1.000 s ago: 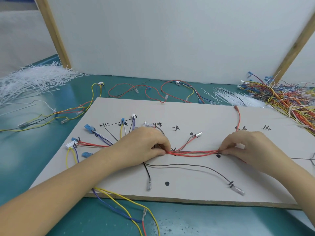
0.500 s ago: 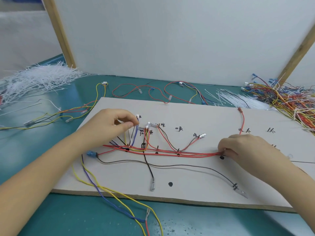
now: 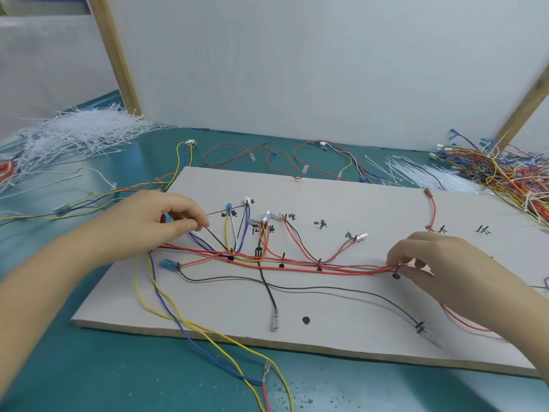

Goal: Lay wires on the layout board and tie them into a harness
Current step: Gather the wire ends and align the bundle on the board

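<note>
We have the layout board (image 3: 371, 316) lying flat on the teal bench (image 3: 89, 367), with the red wire bundle (image 3: 297, 267) running along its middle. Our right hand (image 3: 430, 263) pinches the bundle's right end between thumb and fingertips, just above a black dot (image 3: 395, 275) marked on the board. Our left hand (image 3: 154, 224) sits at the board's left edge, fingers curled and thumb pressed against the forefinger, pinching the end of a black wire (image 3: 217, 240) with blue and white strands just beneath — we cannot tell whether those are in the grip too.

Branches rise from the trunk toward handwritten labels: a yellow, white and blue group (image 3: 236, 230), and a brown wire (image 3: 300, 242). A blue connector (image 3: 170, 264) lies near the left end, apart from both hands. Yellow and blue wires (image 3: 190, 322) trail off the front edge onto the bench.

Nothing looks tied yet, so the risks are plain. If we pull with the left hand, the loose branches may slide off their marks. If the right pinch slackens, the red trunk could sag or fan apart. The dangling yellow and blue wires could snag a forearm — dragging the laid wires out of place. Cable ties wait in the white heap (image 3: 80, 135) at far left, well apart from our hands.
</note>
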The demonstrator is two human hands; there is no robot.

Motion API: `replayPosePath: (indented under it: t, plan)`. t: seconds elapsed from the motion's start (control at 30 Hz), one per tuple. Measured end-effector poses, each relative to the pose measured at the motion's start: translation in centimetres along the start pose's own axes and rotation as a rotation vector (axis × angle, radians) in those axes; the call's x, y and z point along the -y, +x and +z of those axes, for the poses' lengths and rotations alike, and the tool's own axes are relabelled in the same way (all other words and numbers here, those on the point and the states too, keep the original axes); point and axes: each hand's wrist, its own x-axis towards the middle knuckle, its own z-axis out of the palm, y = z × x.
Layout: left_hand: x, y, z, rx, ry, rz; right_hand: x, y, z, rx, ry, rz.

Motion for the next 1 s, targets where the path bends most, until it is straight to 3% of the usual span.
replayPosePath:
  t: [0.1, 0.2, 0.33, 0.53, 0.8, 1.0]
  plan:
    - [-0.1, -0.1, 0.5, -0.012, 0.031, -0.008, 0.1, 0.5, 0.1, 0.024, -0.018, 0.001]
    - [-1.2, 0.6, 2.1, 0.008, 0.112, 0.11, -0.1, 0.7, 0.2, 0.012, 0.011, 0.015]
    - [-3.3, 2.9, 4.8, 0.131, 0.249, 0.293, -0.6, 0.4, 0.4, 0.0, 0.054, 0.003]
    - [-4.2, 4.9, 5.8, 0.327, 0.415, 0.36, -1.8, 0.1, 0.8, -0.108, 0.162, 0.023]
    - [-2.9, 4.0, 5.2, 0.227, 0.242, 0.405, -2.0, 0.7, 1.4, -0.085, 0.16, -0.042]
    - [-2.6, 3.1, 5.4, 0.089, 0.279, 0.486, -2.2, 0.8, 1.4, -0.063, 0.154, -0.009]
